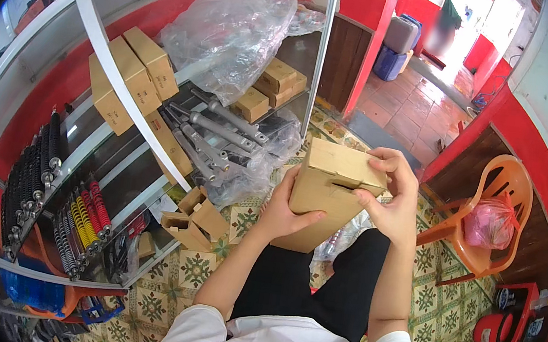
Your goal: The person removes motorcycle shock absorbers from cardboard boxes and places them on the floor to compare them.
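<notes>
A brown cardboard box (pixel 324 198) stands upright above my lap, its end flap folded over the top. My left hand (pixel 289 211) grips the box by its left side and front face, thumb across the front. With my right hand (pixel 392 190) I pinch the right corner of the top, thumb at the front near a dark slit in the flap edge and fingers over the top. What the box holds is hidden. Below it, partly covered by my legs, a clear plastic bag (pixel 329 244) lies on the floor.
On the left, a glass shelf unit holds cardboard boxes (pixel 126 78), grey metal fork legs (pixel 222 129) and coil-spring shock absorbers (pixel 89 210). Two opened boxes (pixel 196 218) stand on the tiled floor. An orange plastic chair (pixel 494 218) bears a pink bag (pixel 491 223) at right.
</notes>
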A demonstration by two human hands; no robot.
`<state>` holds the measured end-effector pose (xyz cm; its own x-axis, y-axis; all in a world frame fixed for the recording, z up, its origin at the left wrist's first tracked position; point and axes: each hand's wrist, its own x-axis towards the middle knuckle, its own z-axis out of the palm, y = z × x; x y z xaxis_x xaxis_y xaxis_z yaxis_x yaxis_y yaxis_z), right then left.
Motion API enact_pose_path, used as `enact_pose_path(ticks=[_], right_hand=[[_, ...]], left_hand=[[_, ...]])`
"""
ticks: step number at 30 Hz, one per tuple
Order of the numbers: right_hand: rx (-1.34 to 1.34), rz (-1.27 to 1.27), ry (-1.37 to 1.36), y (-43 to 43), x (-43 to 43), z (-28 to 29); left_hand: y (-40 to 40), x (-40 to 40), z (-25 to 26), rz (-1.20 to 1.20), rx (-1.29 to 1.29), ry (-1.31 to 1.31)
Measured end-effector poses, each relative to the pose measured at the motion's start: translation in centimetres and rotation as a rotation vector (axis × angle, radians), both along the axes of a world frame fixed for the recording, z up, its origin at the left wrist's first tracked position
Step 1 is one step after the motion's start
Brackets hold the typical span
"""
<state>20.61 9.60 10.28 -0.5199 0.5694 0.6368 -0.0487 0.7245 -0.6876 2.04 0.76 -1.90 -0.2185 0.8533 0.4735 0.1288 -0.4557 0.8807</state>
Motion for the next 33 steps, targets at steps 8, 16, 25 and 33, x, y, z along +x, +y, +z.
enact_pose_path(ticks=[8, 16, 25, 33], right_hand=[[0.02, -0.087, 0.053, 0.3, 0.0, 0.1], [-0.496, -0.157, 0.168, 5.2, -1.2, 2.8], [-0.233, -0.361, 0.003, 7.6, 0.3, -0.2], [0.534, 0.04, -0.111, -1.7, 0.4, 5.8]], left_hand=[[-0.3, 0.4, 0.8, 0.005, 0.037, 0.055], [-0.2, 1.5, 1.0, 0.041, 0.086, 0.171], [0.1, 1.2, 0.0, 0.059, 0.094, 0.178], [-0.4, 0.3, 0.4, 0.067, 0.004, 0.104]])
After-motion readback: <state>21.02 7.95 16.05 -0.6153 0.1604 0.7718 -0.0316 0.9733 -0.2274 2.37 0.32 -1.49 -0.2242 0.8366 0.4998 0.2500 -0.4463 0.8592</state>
